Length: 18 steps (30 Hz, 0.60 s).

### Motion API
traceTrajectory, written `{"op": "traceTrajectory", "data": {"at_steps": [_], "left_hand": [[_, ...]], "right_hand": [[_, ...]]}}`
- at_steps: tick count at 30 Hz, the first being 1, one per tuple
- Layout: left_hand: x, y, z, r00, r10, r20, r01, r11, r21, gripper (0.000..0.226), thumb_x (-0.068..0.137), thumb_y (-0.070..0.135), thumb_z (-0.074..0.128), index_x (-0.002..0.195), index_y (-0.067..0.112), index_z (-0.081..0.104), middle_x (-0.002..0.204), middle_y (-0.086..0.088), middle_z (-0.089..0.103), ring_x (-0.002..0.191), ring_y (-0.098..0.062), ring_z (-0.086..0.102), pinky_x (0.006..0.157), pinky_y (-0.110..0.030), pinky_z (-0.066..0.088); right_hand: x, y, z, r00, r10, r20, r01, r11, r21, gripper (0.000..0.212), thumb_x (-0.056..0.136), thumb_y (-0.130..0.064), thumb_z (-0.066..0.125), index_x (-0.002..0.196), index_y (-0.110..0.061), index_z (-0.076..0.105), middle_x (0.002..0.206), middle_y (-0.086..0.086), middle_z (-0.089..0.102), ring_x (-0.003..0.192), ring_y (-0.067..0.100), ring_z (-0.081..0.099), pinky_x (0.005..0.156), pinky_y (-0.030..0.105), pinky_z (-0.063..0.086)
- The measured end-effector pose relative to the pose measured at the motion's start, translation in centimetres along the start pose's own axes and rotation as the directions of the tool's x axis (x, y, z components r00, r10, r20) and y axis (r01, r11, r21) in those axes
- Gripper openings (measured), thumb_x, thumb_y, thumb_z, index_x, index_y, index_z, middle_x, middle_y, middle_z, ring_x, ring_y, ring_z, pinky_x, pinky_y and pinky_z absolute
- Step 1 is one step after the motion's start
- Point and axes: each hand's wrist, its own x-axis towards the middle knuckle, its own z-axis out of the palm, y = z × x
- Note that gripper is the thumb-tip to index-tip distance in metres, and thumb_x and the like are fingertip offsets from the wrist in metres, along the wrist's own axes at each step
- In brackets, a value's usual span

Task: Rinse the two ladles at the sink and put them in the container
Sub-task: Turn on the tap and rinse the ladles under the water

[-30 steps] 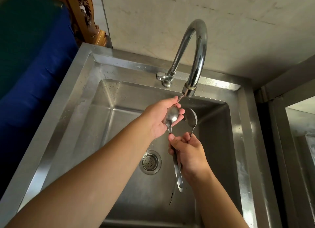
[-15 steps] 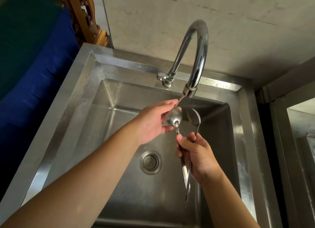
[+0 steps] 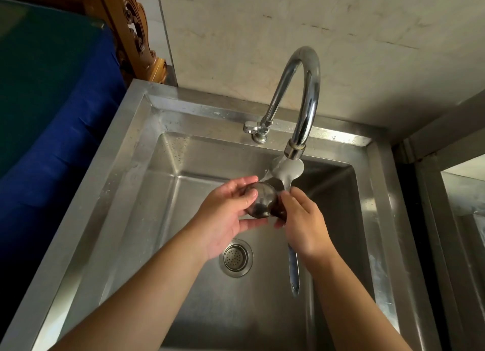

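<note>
1. steel throughout: the two ladles sit together over the middle of the sink [image 3: 123, 151], just below the faucet [image 3: 305, 93]. the far ladle bowl [image 3: 288, 168] lies straight under the spout with water spreading over it; the near ladle bowl [image 3: 262, 199] is lower and to its left, its rounded back turned up toward the camera.
2. long axis: the handles run from the bowls back toward the person, and one handle end [image 3: 294, 269] shows below the right wrist, pointing down over the basin floor. whether both handles lie side by side there i cannot tell.
3. the right hand [image 3: 301, 227] is closed around the necks and handles just behind the bowls, carrying both ladles. the left hand [image 3: 225, 216] is loosely curled, fingers and thumb cupping the near bowl from the left, touching it rather than gripping it.
4. judged from this, rinsing is under way; the left hand is the nearer one for rubbing the bowls, the right for turning them under the stream.
5. containers: the basin holds only running water and the drain strainer [image 3: 235, 257], which lies below and between the hands. no container for the ladles is in view.
</note>
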Motion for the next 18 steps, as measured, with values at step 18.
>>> {"op": "traceTrajectory", "data": {"at_steps": [18], "left_hand": [[-1.4,0.3,-0.4,0.990,0.003,0.140,-0.019,0.993,0.113,0.025,0.077,0.038,0.082,0.093,0.020,0.076,0.097,-0.008,0.075,0.087,-0.022,0.071,0.081,-0.044,0.059]], "right_hand": [[0.6,-1.3,0.8,0.992,0.109,0.067,-0.106,0.993,-0.044,0.029,0.096,-0.016,0.049,0.081,0.007,0.055,0.068,0.005,0.049,0.068,0.019,0.042,0.063,0.034,0.034]]}}
